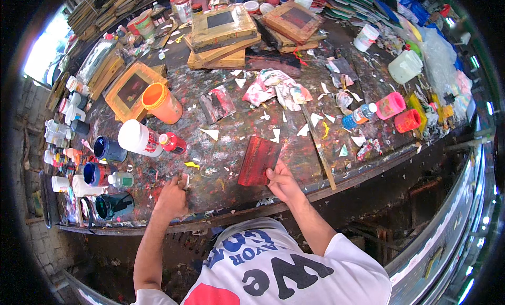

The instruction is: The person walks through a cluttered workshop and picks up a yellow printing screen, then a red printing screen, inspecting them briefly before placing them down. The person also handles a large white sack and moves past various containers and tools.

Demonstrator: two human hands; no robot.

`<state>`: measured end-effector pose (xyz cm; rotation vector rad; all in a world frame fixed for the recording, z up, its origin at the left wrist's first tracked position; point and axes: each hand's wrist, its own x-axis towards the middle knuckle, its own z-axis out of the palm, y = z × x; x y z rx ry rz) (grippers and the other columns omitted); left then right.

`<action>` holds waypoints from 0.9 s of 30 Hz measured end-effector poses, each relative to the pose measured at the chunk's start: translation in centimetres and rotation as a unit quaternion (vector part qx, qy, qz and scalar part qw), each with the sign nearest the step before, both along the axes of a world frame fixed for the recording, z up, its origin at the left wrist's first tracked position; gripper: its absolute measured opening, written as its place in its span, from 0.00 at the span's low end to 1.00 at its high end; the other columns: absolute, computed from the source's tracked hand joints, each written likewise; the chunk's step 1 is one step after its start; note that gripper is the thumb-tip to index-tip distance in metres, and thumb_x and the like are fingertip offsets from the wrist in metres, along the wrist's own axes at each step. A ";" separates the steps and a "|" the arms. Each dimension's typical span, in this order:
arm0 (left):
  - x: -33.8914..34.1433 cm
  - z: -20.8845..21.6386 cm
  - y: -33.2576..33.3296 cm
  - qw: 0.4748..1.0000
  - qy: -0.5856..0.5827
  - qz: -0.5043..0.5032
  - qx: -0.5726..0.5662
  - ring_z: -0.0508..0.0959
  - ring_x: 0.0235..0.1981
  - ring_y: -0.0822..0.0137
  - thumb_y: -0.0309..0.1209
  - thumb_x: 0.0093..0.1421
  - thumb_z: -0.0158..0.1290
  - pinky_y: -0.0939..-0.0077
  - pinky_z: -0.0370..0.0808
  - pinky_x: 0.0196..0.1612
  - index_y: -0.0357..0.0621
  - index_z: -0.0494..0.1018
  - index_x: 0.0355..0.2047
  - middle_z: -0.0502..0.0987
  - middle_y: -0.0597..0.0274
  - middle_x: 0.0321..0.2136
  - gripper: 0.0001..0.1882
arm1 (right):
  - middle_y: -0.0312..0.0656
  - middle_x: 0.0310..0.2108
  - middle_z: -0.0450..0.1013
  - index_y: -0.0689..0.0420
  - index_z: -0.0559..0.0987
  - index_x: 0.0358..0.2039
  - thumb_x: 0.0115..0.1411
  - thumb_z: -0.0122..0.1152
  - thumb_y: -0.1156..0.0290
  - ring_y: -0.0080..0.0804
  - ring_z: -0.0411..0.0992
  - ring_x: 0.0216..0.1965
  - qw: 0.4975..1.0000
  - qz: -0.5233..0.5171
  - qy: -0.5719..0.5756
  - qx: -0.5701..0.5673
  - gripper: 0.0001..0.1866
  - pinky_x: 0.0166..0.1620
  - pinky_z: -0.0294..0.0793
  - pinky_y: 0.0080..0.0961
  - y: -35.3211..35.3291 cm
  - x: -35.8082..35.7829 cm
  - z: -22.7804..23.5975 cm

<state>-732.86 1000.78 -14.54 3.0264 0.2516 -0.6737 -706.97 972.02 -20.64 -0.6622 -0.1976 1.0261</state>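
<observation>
Right hand fingers gripping red-smeared card; left hand fingers clenched on small scraper.

Two hands work at the tabletop: the left hand and the right hand. Beyond the fingers lie one red squeegee, one orange jar, two pink jars and one long wooden stick.

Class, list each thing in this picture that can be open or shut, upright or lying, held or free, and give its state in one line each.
red squeegee: held at its lower edge by the right hand, tilted on the table
left hand: closed on a small object, resting on the table
orange tub: open, lying on its side
dark blue jar: open
white bottle: lying down
</observation>
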 end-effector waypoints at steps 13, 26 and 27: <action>-8.8 3.1 -7.9 0.701 -0.435 0.347 -0.446 0.82 0.41 0.59 0.32 0.68 0.61 0.65 0.77 0.47 0.39 0.76 0.30 0.84 0.57 0.35 0.12 | 0.42 0.67 0.72 0.57 0.68 0.70 0.68 0.67 0.75 0.34 0.70 0.67 0.999 0.019 0.014 0.042 0.31 0.70 0.68 0.38 2.0 -10.4 3.3; -35.5 1.1 -8.4 0.262 -0.569 0.391 -0.675 0.74 0.38 0.71 0.34 0.75 0.54 0.74 0.70 0.42 0.47 0.71 0.39 0.73 0.66 0.38 0.07 | 0.41 0.60 0.77 0.55 0.68 0.68 0.67 0.69 0.69 0.36 0.77 0.60 0.971 0.237 -0.029 0.025 0.31 0.65 0.75 0.41 12.8 -36.5 4.3; -37.7 1.1 -8.6 0.231 -0.578 0.408 -0.668 0.74 0.37 0.72 0.32 0.74 0.56 0.76 0.70 0.42 0.47 0.72 0.38 0.74 0.66 0.38 0.06 | 0.41 0.61 0.77 0.55 0.68 0.68 0.67 0.69 0.69 0.36 0.77 0.61 0.967 0.252 -0.033 0.025 0.31 0.65 0.75 0.41 13.6 -38.4 4.1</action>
